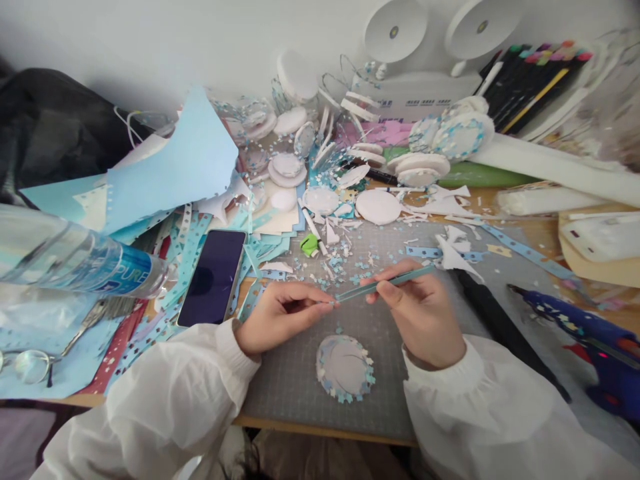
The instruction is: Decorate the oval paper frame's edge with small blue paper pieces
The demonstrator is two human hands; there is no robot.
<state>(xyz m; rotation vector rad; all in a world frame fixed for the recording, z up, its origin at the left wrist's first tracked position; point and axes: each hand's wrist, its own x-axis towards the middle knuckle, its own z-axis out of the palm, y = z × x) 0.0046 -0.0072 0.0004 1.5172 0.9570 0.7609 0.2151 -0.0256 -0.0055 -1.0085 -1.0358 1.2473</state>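
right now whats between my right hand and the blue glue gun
A long black tool lies between your right hand and the glue gun, as the head view shows.

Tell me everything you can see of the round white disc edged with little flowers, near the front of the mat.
The round white disc looks like card or thin foam. Small pale-blue and cream flower-shaped pieces line its rim, while its middle is bare with a faint curved line. It lies face up on the gray gridded cutting mat. Neither the left hand nor the right hand touches it.
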